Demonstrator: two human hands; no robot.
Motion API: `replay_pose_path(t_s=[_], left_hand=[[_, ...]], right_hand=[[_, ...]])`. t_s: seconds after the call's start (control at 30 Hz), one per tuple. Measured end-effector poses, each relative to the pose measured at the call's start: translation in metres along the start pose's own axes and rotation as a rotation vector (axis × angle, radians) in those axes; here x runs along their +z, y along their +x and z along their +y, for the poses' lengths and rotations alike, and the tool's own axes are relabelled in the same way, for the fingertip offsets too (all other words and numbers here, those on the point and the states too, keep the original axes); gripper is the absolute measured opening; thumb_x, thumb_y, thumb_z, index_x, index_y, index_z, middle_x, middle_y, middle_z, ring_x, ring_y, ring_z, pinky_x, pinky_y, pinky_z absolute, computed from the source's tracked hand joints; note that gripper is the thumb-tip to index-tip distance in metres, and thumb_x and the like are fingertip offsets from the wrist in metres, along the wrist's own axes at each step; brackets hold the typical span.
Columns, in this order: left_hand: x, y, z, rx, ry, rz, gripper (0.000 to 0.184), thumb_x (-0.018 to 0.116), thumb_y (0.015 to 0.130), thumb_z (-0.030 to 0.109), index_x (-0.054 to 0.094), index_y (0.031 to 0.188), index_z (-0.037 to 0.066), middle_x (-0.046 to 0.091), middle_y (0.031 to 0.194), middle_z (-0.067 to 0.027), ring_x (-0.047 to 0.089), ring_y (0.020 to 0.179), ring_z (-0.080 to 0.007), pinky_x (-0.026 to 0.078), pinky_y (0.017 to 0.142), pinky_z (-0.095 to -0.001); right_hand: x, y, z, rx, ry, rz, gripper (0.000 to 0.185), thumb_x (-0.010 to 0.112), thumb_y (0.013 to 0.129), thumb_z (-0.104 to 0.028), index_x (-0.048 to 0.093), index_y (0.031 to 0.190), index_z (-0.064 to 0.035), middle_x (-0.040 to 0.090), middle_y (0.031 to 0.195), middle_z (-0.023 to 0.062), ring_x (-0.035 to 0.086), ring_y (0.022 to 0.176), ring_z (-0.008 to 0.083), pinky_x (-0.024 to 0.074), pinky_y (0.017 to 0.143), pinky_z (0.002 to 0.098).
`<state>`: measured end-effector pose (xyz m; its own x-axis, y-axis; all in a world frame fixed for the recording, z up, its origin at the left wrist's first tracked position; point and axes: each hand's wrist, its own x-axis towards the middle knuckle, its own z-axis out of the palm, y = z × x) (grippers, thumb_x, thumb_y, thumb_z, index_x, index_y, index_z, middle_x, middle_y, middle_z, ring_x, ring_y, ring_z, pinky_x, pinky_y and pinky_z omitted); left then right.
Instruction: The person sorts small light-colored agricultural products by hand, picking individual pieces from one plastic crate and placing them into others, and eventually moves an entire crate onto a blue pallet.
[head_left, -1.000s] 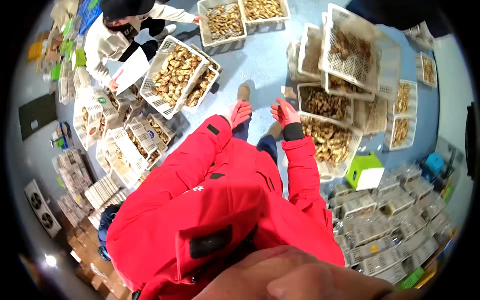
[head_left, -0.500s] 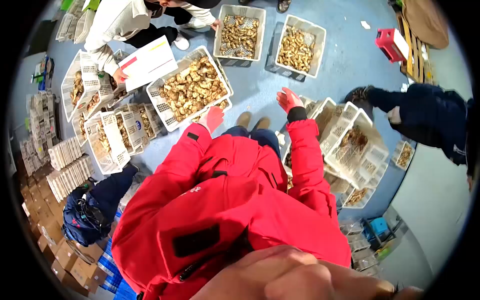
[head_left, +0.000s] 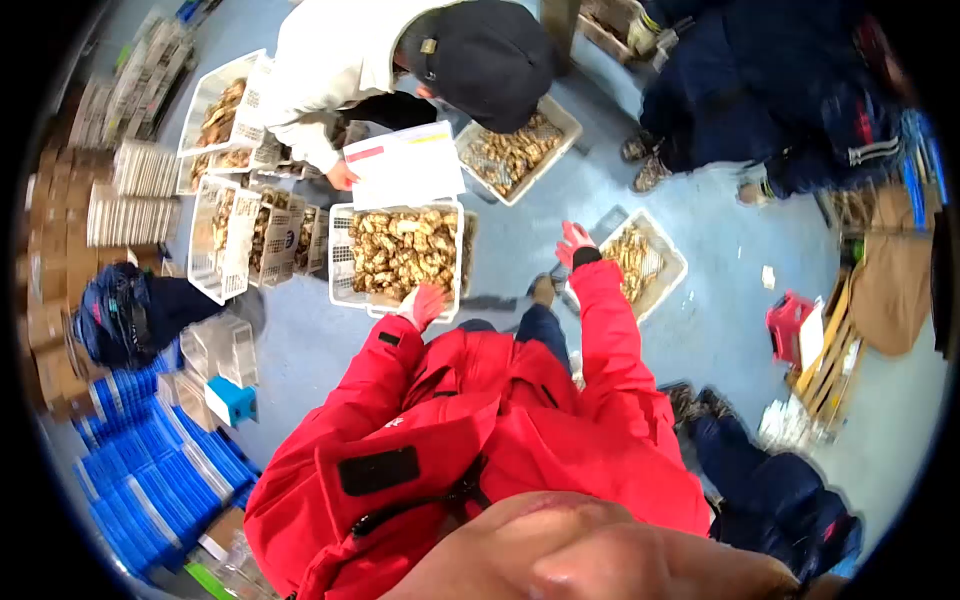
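My left hand [head_left: 425,304] is at the front rim of a white plastic crate [head_left: 341,284] heaped with lumpy, brown-and-cream pieces that look like mushrooms [head_left: 402,250]. Its fingers are stretched out and hold nothing; whether they touch the crate I cannot tell. With fingers spread, my right hand [head_left: 574,243] hangs in the air, empty, beside a second crate [head_left: 668,285] of similar pieces on the floor. A co-worker in a white top holds a white sheet [head_left: 404,170] with red and yellow marks behind the heaped crate.
Several filled crates [head_left: 222,240] stand at the left. Another crate [head_left: 570,120] is under the co-worker's capped head [head_left: 490,62]. People in dark clothes [head_left: 760,100] are at the upper right. Stacked blue crates [head_left: 160,480] and a red box [head_left: 790,328] lie to the sides.
My view has turned to the right, so the floor and crates appear shifted. The co-worker's head and the sheet sit lower in view. Both my hands stay open and empty.
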<state>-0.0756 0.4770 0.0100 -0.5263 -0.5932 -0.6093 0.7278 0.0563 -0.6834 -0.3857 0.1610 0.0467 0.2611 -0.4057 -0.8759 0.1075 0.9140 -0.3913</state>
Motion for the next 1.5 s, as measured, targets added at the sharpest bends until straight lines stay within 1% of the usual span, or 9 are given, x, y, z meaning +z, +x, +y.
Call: replay_pose_path(t_s=[0.07, 0.1, 0.13, 0.37, 0.67, 0.73, 0.77, 1.1, 1.5], left_hand=[[0.011, -0.001, -0.05, 0.335, 0.826, -0.227, 0.01, 0.053, 0.074, 0.014, 0.054, 0.083, 0.011, 0.057, 0.09, -0.0027, 0.051, 0.092, -0.0176, 0.04, 0.08, -0.0307], [0.019, 0.008, -0.054, 0.242, 0.753, -0.499, 0.013, 0.052, 0.08, 0.021, 0.053, 0.087, 0.01, 0.057, 0.096, -0.0032, 0.053, 0.091, -0.0189, 0.042, 0.08, -0.0315], [0.03, 0.004, -0.083, 0.756, 0.807, 0.13, 0.024, 0.052, 0.081, 0.033, 0.052, 0.089, 0.01, 0.056, 0.097, -0.0027, 0.055, 0.086, -0.0194, 0.044, 0.076, -0.0309], [0.065, 0.03, -0.069, 1.032, 0.541, 0.344, 0.064, 0.062, 0.069, 0.051, 0.043, 0.115, 0.01, 0.049, 0.109, -0.0066, 0.054, 0.082, -0.0214, 0.047, 0.067, -0.0312], [0.155, 0.051, -0.032, 0.9, 0.529, 0.075, 0.056, 0.052, 0.079, 0.045, 0.041, 0.118, 0.007, 0.047, 0.116, -0.0105, 0.047, 0.102, -0.0269, 0.041, 0.086, -0.0396], [0.129, 0.069, 0.028, 0.618, 0.501, -0.468, 0.053, 0.052, 0.08, 0.044, 0.042, 0.116, 0.006, 0.047, 0.115, -0.011, 0.047, 0.104, -0.0278, 0.04, 0.087, -0.0408], [0.178, 0.057, -0.024, 0.947, 0.477, 0.013, 0.052, 0.052, 0.08, 0.043, 0.043, 0.115, 0.006, 0.047, 0.115, -0.0107, 0.045, 0.107, -0.0275, 0.04, 0.088, -0.0407], [0.176, 0.077, -0.03, 1.099, 0.287, 0.162, 0.054, 0.05, 0.082, 0.042, 0.039, 0.119, 0.005, 0.041, 0.123, -0.0097, 0.042, 0.112, -0.0256, 0.037, 0.091, -0.0399], [0.191, 0.161, -0.07, 0.943, 0.19, 0.625, 0.051, 0.045, 0.084, 0.044, 0.04, 0.12, 0.008, 0.042, 0.123, -0.0077, 0.043, 0.109, -0.023, 0.037, 0.089, -0.039]], right_hand=[[0.01, 0.014, -0.017, 0.008, -0.096, 0.034, 0.072, 0.069, 0.067, -0.037, 0.03, 0.125, -0.0218, 0.034, 0.129, 0.0092, 0.039, 0.111, 0.0346, 0.0394, 0.083, 0.045], [0.018, 0.022, -0.029, 0.007, -0.133, 0.01, 0.07, 0.069, 0.067, -0.038, 0.032, 0.124, -0.021, 0.034, 0.128, 0.0096, 0.04, 0.11, 0.0342, 0.0397, 0.083, 0.0449], [0.026, 0.028, -0.04, 0.004, -0.164, -0.011, 0.068, 0.068, 0.068, -0.038, 0.034, 0.123, -0.0202, 0.035, 0.128, 0.0099, 0.04, 0.109, 0.0339, 0.04, 0.083, 0.0449], [0.069, 0.098, -0.1, 0.137, -0.33, -0.071, 0.052, 0.054, 0.079, -0.036, 0.039, 0.122, -0.0106, 0.036, 0.128, 0.0172, 0.042, 0.111, 0.0299, 0.0402, 0.088, 0.0386], [0.114, 0.145, -0.205, 0.015, -0.374, -0.113, 0.049, 0.045, 0.084, -0.038, 0.035, 0.124, -0.0116, 0.04, 0.126, 0.0171, 0.044, 0.11, 0.0306, 0.0364, 0.089, 0.0389], [0.121, 0.16, -0.22, 0.086, -0.354, -0.127, 0.053, 0.047, 0.083, -0.037, 0.032, 0.126, -0.0089, 0.039, 0.126, 0.0174, 0.043, 0.111, 0.0312, 0.036, 0.091, 0.0384], [0.127, 0.155, -0.227, 0.063, -0.382, -0.11, 0.055, 0.049, 0.083, -0.035, 0.032, 0.126, -0.0062, 0.039, 0.126, 0.0181, 0.042, 0.113, 0.031, 0.0358, 0.092, 0.0375], [0.12, 0.305, -0.249, 0.27, -0.314, 0.148, 0.052, 0.064, 0.073, -0.032, 0.042, 0.113, -0.006, 0.047, 0.111, 0.0152, 0.052, 0.087, 0.0265, 0.047, 0.074, 0.0363], [0.108, 0.587, -0.205, 0.372, -0.577, 0.27, 0.074, 0.066, 0.07, -0.039, 0.027, 0.126, -0.0113, 0.024, 0.132, 0.0123, 0.039, 0.11, 0.0297, 0.0458, 0.08, 0.0429]])
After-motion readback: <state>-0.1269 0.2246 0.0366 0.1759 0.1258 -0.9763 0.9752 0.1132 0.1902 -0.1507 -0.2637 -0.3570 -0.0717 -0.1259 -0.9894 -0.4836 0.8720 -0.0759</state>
